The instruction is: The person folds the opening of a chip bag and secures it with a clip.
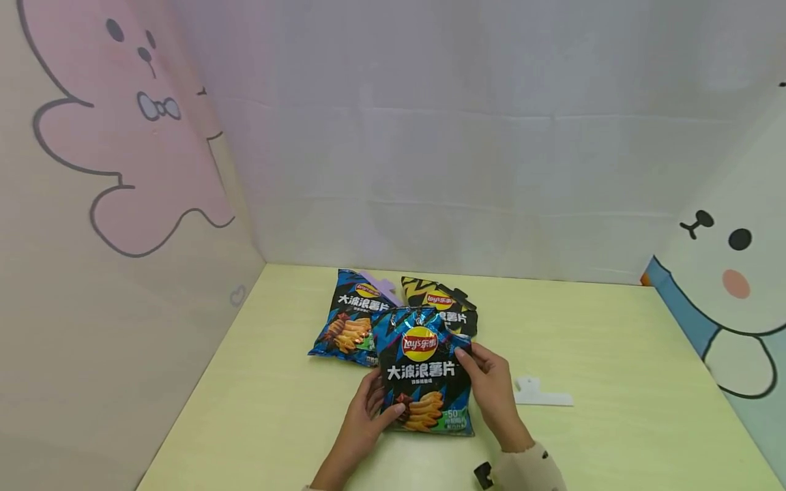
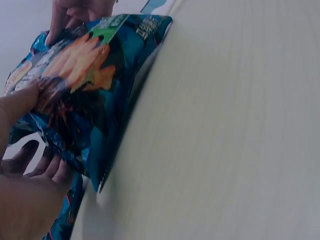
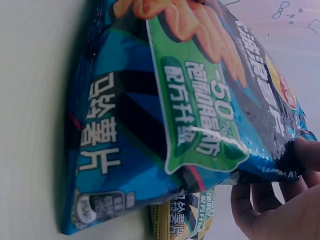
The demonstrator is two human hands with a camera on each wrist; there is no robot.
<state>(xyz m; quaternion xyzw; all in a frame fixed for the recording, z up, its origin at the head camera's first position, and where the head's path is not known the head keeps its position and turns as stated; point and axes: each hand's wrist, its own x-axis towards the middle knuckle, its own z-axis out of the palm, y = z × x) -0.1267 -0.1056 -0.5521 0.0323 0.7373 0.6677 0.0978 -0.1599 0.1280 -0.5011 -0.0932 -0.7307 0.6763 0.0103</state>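
Both hands hold a blue and black bag of potato chips (image 1: 424, 382) in front of the body, its printed face turned up toward the head camera. On its lower left side, my left hand (image 1: 362, 419) grips it with the thumb on the front and the fingers behind. My right hand (image 1: 494, 389) pinches the upper right edge, thumb on the front. In the left wrist view the bag (image 2: 90, 75) is tilted, its bottom seam near the tabletop. The right wrist view shows the bag (image 3: 140, 110) close up, with fingers partly hidden behind it.
Behind lie a second blue chip bag (image 1: 350, 327) with a purple clip (image 1: 383, 286) and a yellow and black chip bag (image 1: 417, 290) with a dark clip (image 1: 457, 296). A white clip (image 1: 543, 395) lies right of my right hand on the pale yellow table (image 1: 645, 382).
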